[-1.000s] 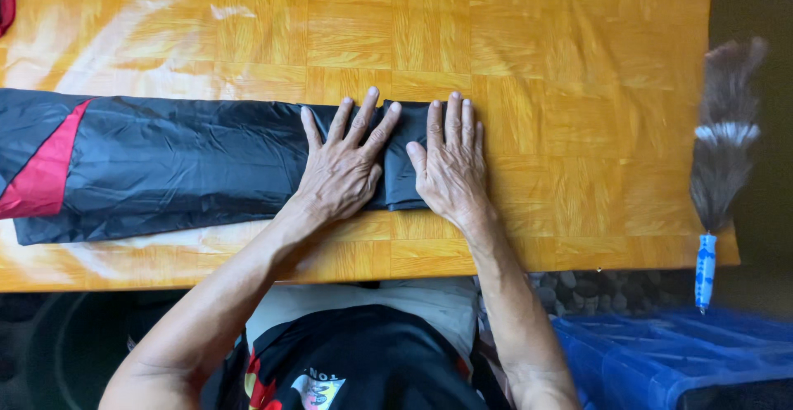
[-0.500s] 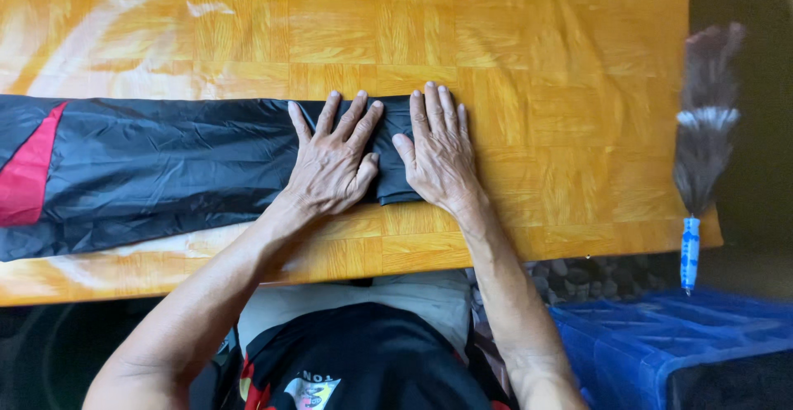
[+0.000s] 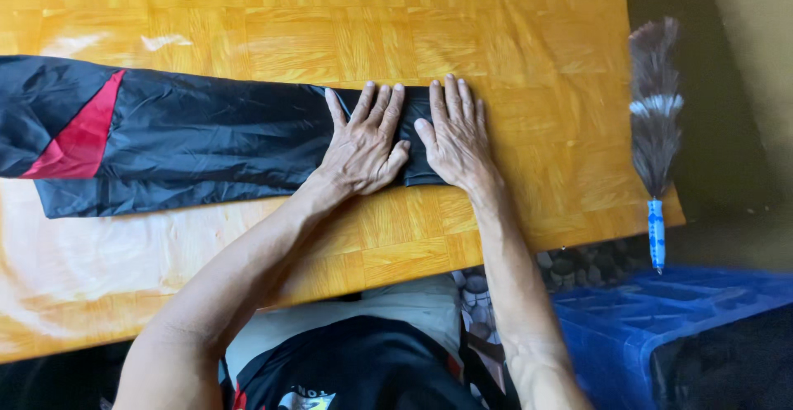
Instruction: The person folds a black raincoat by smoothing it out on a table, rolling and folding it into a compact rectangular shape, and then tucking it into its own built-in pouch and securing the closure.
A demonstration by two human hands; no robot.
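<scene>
both hands lie flat, grip released, pressing the right end of the dark garment [image 3: 206, 142] on the counter [image 3: 512, 38]; left hand [image 3: 363, 146] and right hand [image 3: 454, 137] sit where they were a second ago, side by side. a duster [image 3: 654, 113] lies well right.

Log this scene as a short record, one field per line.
Surface: glossy orange wood-pattern table
Garment: long dark folded garment with a red panel, lying flat across the table
Left hand: left hand pressed flat on the garment's right end
Right hand: right hand flat beside it, fingers spread
Nearby: feather duster hanging past the table's right edge; blue crate below
</scene>
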